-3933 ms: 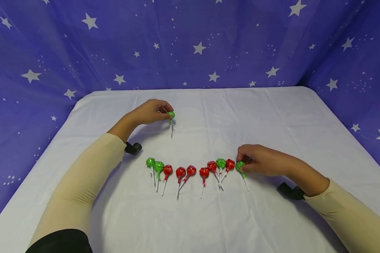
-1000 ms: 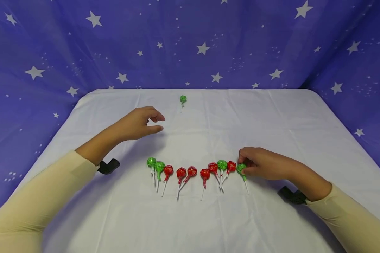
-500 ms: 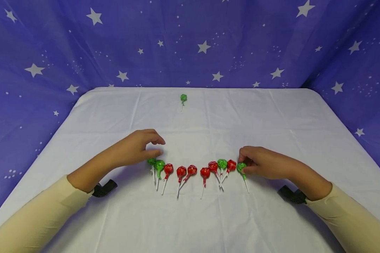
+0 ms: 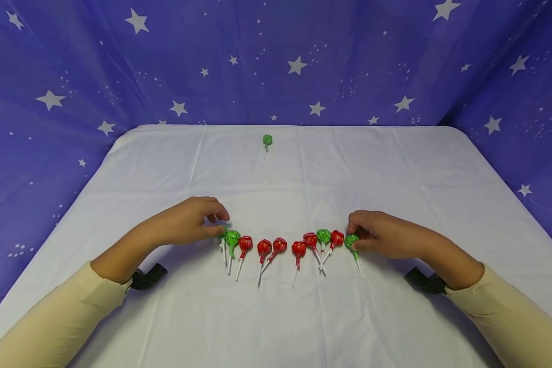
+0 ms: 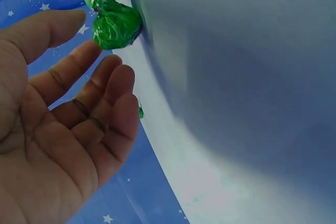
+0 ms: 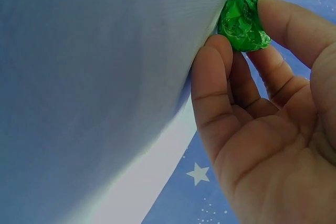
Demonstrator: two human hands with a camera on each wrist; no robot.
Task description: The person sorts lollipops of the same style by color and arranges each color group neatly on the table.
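The left hand (image 4: 181,223) has its grip spread beside a green lollipop (image 5: 118,27), while the right hand (image 4: 388,235) pinches a second lollipop (image 6: 240,17), its top inside a green wrapper (image 6: 245,35).

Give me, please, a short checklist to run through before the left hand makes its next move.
1. Left hand free to grasp: ok, it holds nothing.
2. Left hand at the leftmost green lollipop: ok, it is right beside it.
3. Contact between those two: cannot tell.
4. Right hand has the rightmost green lollipop: ok, it pinches the head.
5. Right-of-centre green lollipop untangled from its red neighbours: not ok, the sticks overlap in the head view.
6. Far green lollipop apart from the row: ok, it lies alone near the table's far edge.
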